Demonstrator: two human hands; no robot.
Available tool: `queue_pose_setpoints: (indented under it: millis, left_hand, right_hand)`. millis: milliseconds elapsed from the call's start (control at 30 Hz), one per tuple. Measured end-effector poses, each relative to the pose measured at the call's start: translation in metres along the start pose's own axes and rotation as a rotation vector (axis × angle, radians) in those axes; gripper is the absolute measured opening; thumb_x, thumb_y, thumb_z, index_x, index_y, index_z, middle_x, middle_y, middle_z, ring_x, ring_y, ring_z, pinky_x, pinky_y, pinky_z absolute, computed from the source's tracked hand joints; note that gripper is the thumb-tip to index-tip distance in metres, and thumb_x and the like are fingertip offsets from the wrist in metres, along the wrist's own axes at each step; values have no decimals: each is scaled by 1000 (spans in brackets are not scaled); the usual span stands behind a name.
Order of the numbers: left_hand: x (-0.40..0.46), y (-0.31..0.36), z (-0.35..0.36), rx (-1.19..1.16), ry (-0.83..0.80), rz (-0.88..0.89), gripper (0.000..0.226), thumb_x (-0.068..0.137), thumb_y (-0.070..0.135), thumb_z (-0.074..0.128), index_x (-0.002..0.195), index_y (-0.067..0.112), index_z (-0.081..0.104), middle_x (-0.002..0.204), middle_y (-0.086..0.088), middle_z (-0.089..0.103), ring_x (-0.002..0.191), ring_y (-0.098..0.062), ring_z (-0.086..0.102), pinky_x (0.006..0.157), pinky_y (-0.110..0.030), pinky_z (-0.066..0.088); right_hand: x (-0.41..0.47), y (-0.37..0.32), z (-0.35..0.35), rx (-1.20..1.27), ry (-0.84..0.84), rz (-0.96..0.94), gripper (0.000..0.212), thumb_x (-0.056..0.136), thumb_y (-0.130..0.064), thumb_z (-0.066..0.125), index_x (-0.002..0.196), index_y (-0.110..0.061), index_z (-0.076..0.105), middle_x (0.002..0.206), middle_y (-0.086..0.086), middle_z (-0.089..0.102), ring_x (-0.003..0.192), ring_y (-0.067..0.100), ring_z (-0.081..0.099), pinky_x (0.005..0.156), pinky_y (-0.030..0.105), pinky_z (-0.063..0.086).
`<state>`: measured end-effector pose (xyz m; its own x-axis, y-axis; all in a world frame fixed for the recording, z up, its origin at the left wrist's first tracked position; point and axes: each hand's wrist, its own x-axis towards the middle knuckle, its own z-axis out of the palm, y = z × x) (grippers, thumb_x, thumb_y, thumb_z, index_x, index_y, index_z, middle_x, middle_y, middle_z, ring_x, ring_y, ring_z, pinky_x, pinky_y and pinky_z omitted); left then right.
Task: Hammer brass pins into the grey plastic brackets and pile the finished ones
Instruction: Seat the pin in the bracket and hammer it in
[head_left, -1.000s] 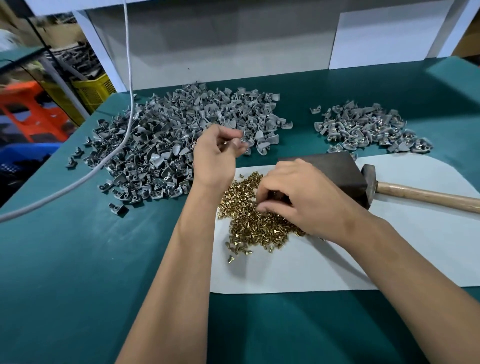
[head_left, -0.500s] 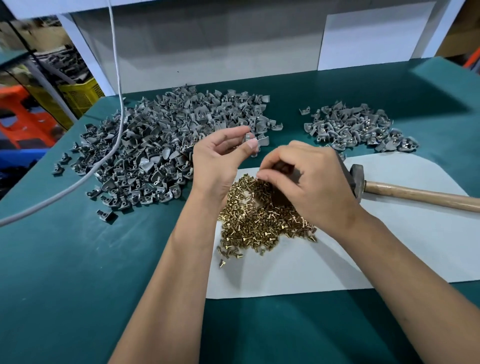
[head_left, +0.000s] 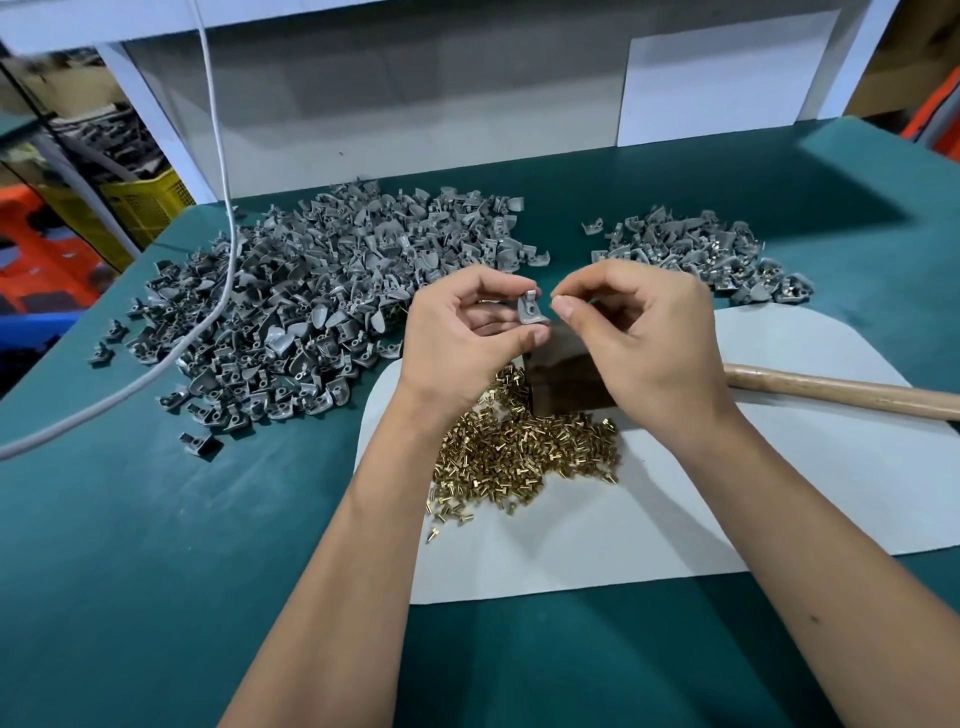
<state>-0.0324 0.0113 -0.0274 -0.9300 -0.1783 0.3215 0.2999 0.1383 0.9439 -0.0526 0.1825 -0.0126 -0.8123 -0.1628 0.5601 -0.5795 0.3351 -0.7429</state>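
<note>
Between fingertips, right hand (head_left: 644, 343) pinches something (indiscernible); hammer (head_left: 831, 387) head hidden.

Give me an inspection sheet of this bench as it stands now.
Surface: green table with a white mat on it.
Job's things: large pile of grey brackets; smaller finished pile far right; brass pins heaped on the mat; dark block; hammer handle.
Clutter: nothing seen.
Grippers: left hand pinches one bracket; right hand pinched beside it, pin too small to confirm.
Cables: white cable trails over the large pile.
Surroundings: yellow crate and orange bins at left.
</note>
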Motion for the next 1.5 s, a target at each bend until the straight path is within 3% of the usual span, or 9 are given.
queue_pose_setpoints:
  millis: [233, 500, 600, 667, 733, 933, 1200, 1400, 1500]
  left_hand:
    - [0, 0, 8, -35, -29, -1, 41, 67, -13, 87, 97, 11, 73, 88, -7, 78, 79, -17, 72, 80, -32, 62]
    - [-1, 3, 10, 56, -1, 50, 41, 63, -4, 92, 92, 19, 73, 88, -16, 75, 80, -22, 74, 77, -31, 62]
    - [-2, 3, 10, 126, 8, 74, 39, 64, -1, 94, 91, 17, 73, 86, -13, 76, 81, -27, 76, 76, -35, 64]
    - [-2, 3, 10, 170, 6, 94, 38, 63, -1, 94, 91, 13, 73, 84, -10, 76, 77, -22, 76, 74, -33, 64]
    - [-3, 3, 8, 216, 2, 128, 36, 62, 1, 95, 90, 10, 74, 81, -4, 75, 72, -15, 74, 69, -28, 62]
    - [-3, 7, 8, 388, -9, 262, 34, 61, 13, 98, 83, 7, 73, 82, -4, 72, 68, -19, 71, 62, -39, 62]
    - [-4, 4, 13, 508, 12, 343, 31, 60, 15, 97, 78, 8, 73, 78, 0, 69, 67, -12, 65, 60, -35, 57]
    - [-1, 1, 15, 391, -7, 298, 32, 61, 16, 98, 82, 10, 74, 82, -2, 70, 67, -15, 69, 60, -31, 61]
    - [-1, -4, 16, 246, -8, 191, 35, 61, 11, 98, 86, 11, 74, 84, -5, 73, 70, -13, 72, 65, -25, 61]
  right_hand:
    - [1, 4, 2, 60, -14, 109, 8, 89, -19, 76, 90, -26, 79, 82, -14, 75, 82, 6, 70, 81, 29, 57]
    - [0, 4, 0, -27, -43, 128, 6, 89, -20, 75, 89, -25, 79, 83, -13, 74, 83, 9, 70, 83, 41, 58]
    - [1, 5, -1, -80, -74, 106, 6, 89, -18, 74, 88, -23, 78, 81, -14, 72, 81, 4, 68, 81, 28, 56]
    - [2, 4, -1, -131, -112, 79, 9, 89, -15, 74, 86, -23, 75, 78, -17, 69, 76, -2, 65, 73, 11, 47]
    - [2, 4, -2, -184, -165, 55, 8, 89, -14, 73, 87, -22, 75, 77, -16, 68, 75, -2, 63, 70, 6, 41]
    - [5, 2, -11, -215, -263, -9, 9, 90, -9, 71, 85, -17, 74, 74, -10, 68, 71, 4, 63, 67, 9, 42]
    - [6, 6, -14, -257, -313, -16, 8, 89, -7, 71, 86, -14, 74, 75, -3, 70, 72, 10, 65, 67, 13, 44]
    - [6, 8, -20, -192, -286, -33, 11, 89, -6, 72, 84, -15, 75, 75, -8, 70, 71, 7, 64, 68, 15, 47]
    - [6, 9, -23, -174, -275, -69, 8, 92, -10, 71, 90, -14, 77, 81, -7, 72, 78, 8, 66, 75, 25, 52]
